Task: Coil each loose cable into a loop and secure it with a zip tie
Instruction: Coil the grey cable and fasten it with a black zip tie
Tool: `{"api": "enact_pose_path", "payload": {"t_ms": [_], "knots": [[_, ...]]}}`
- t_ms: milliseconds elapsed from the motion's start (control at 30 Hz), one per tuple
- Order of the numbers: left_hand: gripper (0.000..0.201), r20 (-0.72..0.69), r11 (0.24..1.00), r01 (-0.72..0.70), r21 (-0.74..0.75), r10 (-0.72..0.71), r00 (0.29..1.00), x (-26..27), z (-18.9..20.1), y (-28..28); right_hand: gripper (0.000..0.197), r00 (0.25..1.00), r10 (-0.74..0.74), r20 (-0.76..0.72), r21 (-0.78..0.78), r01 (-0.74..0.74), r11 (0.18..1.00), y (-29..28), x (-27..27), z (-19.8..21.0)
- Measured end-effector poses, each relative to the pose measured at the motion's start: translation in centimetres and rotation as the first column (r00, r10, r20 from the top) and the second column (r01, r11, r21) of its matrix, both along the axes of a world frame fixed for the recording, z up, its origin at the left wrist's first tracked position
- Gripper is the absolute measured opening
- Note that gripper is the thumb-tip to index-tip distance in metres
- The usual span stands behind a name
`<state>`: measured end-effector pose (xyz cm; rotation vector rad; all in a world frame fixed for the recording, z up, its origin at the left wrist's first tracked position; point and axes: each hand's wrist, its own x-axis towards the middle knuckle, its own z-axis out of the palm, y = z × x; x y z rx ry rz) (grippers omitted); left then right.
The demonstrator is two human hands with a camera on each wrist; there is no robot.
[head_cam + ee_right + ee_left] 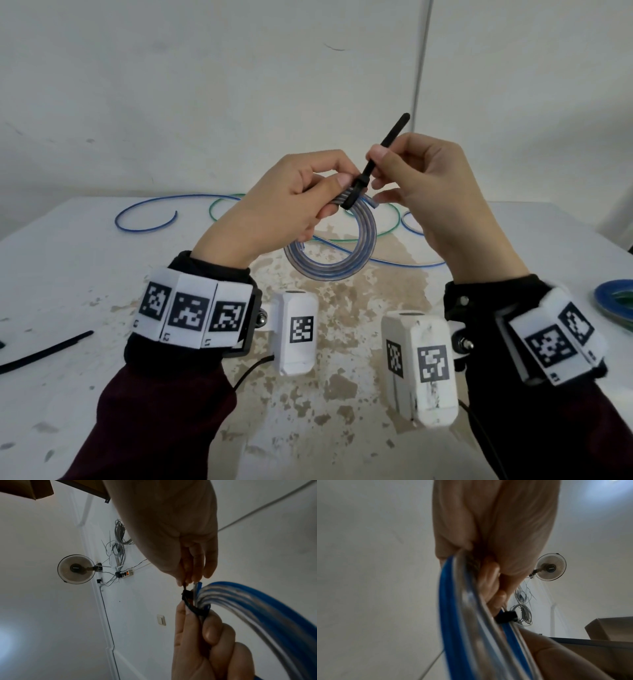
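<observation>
A blue and clear cable coiled into a loop [337, 255] hangs above the table, held at its top by my left hand [308, 192], fingers and thumb pinching the bundle. A black zip tie [358, 186] is wrapped round the strands there; its tail [390, 140] sticks up to the right. My right hand [397, 164] pinches that tail just above the tie's head. The right wrist view shows the tie's band [192, 605] round the cable strands [240, 599]. In the left wrist view the tie's head [506, 617] sits beside the blurred blue strands [453, 615].
Loose blue [147, 212] and green [219, 205] cables lie across the back of the white table [85, 274]. A spare black zip tie [44, 353] lies at the left edge. A coiled blue and green cable [616, 301] sits at the right edge.
</observation>
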<state>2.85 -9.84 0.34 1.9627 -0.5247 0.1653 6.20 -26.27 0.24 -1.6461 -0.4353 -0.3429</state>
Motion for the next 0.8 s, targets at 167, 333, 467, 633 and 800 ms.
{"api": "enact_pose_path", "payload": {"t_ms": [167,333,467,633,800], "knots": [[0.026,0.106,0.997,0.011,0.073,-0.018,0.994,-0.5,0.5,-1.1,0.017,0.998,-0.049,0.025,0.049,0.048,0.998,-1.1,0.5,0.3],[0.027,0.135,0.994,-0.036,0.101,0.022,0.991,-0.4,0.2,-1.6,0.014,0.999,-0.035,0.01,0.031,0.035,0.999,-1.6,0.5,0.4],[0.026,0.047,0.999,-0.051,-0.013,0.052,0.998,-0.2,0.0,-1.5,0.013,1.0,0.021,-0.002,0.081,-0.021,0.996,-1.6,0.2,0.6],[0.026,-0.021,0.99,-0.08,-0.117,0.078,0.997,0.4,-0.6,-1.4,0.012,0.987,0.143,-0.074,0.006,-0.143,0.99,-1.5,0.2,0.4],[0.038,-0.033,0.98,-0.111,-0.165,0.107,0.994,0.4,-0.7,-1.9,0.007,0.986,0.154,-0.06,0.062,-0.15,0.987,-1.1,0.3,0.1]]}}
